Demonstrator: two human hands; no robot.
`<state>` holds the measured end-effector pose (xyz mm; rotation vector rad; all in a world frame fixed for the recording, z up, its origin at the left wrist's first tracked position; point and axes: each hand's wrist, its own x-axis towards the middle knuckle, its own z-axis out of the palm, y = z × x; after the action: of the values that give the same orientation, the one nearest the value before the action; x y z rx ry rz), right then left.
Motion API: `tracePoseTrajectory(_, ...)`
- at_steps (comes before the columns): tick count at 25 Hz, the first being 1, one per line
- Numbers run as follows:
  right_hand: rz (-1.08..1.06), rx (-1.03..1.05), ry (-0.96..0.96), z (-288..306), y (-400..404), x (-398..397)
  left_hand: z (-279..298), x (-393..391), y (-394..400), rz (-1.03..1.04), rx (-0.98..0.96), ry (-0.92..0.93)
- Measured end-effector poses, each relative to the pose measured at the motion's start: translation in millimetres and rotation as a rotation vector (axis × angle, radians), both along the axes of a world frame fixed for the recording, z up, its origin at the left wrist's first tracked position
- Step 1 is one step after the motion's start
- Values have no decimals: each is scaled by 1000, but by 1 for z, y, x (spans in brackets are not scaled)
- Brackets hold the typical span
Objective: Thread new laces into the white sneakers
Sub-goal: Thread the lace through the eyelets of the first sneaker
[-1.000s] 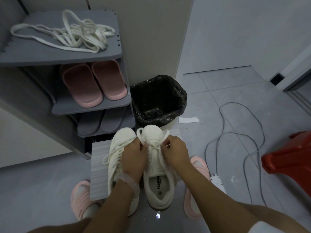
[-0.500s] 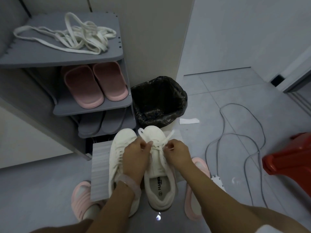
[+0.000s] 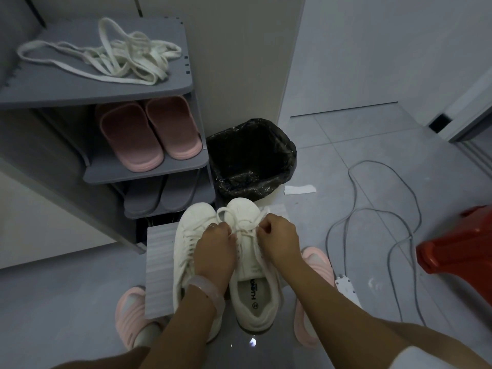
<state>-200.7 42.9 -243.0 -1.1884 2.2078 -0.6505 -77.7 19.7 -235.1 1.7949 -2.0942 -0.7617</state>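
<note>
Two white sneakers stand side by side on a grey ribbed mat point(image 3: 159, 270) on the floor, toes pointing away from me. My left hand point(image 3: 215, 251) lies over the gap between the left sneaker point(image 3: 186, 235) and the right sneaker point(image 3: 253, 291) and pinches the white lace point(image 3: 246, 222) near the right sneaker's toe. On the other side, my right hand point(image 3: 279, 239) pinches the same lace with curled fingers. A loop of lace lies across the toe cap. The left sneaker is laced.
A tangle of white laces point(image 3: 114, 58) lies on top of the grey shoe rack point(image 3: 170, 83). Pink slippers point(image 3: 149, 134) and grey slippers fill the shelves below. A black-lined bin point(image 3: 250, 158) stands behind the sneakers. A grey cable point(image 3: 372, 209), a power strip and a red stool point(image 3: 460, 243) are at right.
Both hands have stayed on the right sneaker's lace and shifted slightly toward the toe. The lace loop over the toe cap has changed shape a little.
</note>
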Motion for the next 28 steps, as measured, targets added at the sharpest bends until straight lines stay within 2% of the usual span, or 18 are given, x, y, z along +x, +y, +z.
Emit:
tracePoseTrajectory(4,21,5,-2,-5,0,-1,-2,2,-6,-77,111,-93)
tracePoseTrajectory(6,10,-20,-15,-4,2,0,3,3,-11,-69,179,-35)
tracePoseTrajectory(8,-110,-182,-82,5,0,-3,20,6,-20,50,283,160)
tracePoseTrajectory(10,-314,-426,-187,26,-6,-14,45,17,-33,313,356,460)
tracePoseTrajectory(12,-511,-593,-244,48,-11,-30,61,35,-48,559,252,718)
tracePoseTrajectory(13,-604,-638,-260,54,-12,-38,61,44,-54,644,167,750)
tracePoseTrajectory(15,-691,-595,-320,54,-12,-46,52,51,-55,692,60,682)
tracePoseTrajectory(16,-633,-473,-341,50,-12,-45,45,49,-51,654,54,618)
tracePoseTrajectory(18,-334,-97,-282,34,-8,-33,29,40,-38,502,57,438)
tracePoseTrajectory(20,-64,124,-110,20,-2,-22,18,28,-27,294,-47,234)
tracePoseTrajectory(22,75,152,53,15,2,-14,8,18,-22,61,-110,106)
tracePoseTrajectory(24,171,167,131,15,1,-8,1,12,-18,-96,-64,17)
tracePoseTrajectory(28,82,166,-39,15,0,-10,-6,6,-11,-123,-64,-65)
